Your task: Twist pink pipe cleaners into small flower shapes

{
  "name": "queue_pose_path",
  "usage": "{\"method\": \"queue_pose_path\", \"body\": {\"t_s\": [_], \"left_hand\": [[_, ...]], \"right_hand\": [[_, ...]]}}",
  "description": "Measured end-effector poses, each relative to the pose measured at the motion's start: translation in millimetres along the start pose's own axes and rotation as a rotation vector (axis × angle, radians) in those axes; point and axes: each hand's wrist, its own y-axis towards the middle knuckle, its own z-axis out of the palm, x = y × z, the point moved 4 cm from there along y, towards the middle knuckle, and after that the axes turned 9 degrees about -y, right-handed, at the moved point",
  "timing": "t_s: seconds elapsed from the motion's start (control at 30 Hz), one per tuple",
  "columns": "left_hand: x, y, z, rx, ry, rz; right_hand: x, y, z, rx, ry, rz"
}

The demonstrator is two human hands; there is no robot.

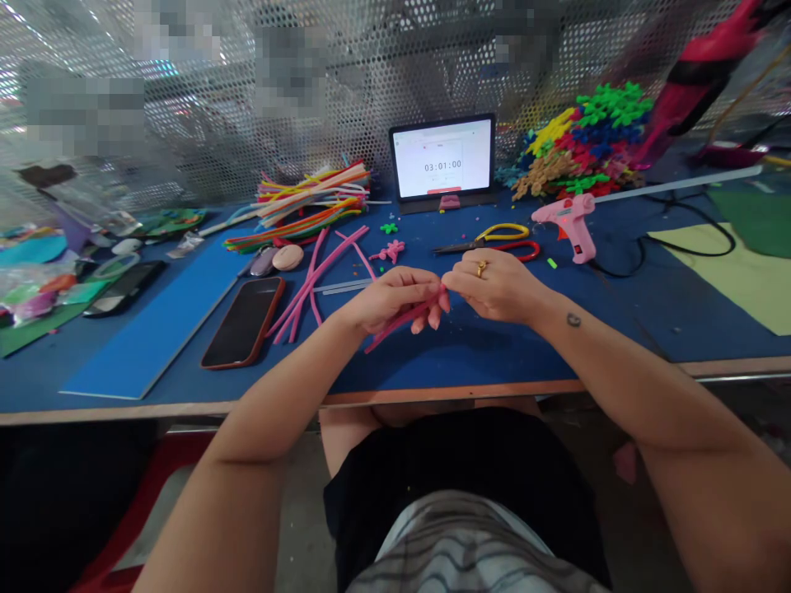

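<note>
Pink pipe cleaner [395,328] sits in the fingers of both hands, its long axis slanting from the fingertips down and out to the left, toward the near table edge. The left hand [392,301] is nearer along its length, fingers curled around it. The right hand [498,287] meets its upper end, fingertips pressed together on it, though the exact pinch is partly hidden. One piece is held. Beyond the left fingers lie loose pink pipe cleaners [321,276], about four, too overlapped to count surely. Left of them is one phone [244,321]. Beyond the right fingers are one pair of yellow-handled scissors [500,232] and one pink glue gun [572,226].
</note>
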Motion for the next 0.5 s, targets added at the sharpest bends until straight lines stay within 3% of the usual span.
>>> {"method": "queue_pose_path", "body": {"t_s": [0.13,0.27,0.5], "left_hand": [[-1,-1,-0.7,-0.047,0.013,0.038],[-6,-2,-2.7,-0.118,0.219,0.111],[-12,-5,4.0,-0.289,0.843,0.35]], "right_hand": [[1,2,-3,-0.024,-0.013,0.01],[3,2,2,0.028,0.07,0.069],[-1,-3,22,0.259,0.478,0.429]]}}
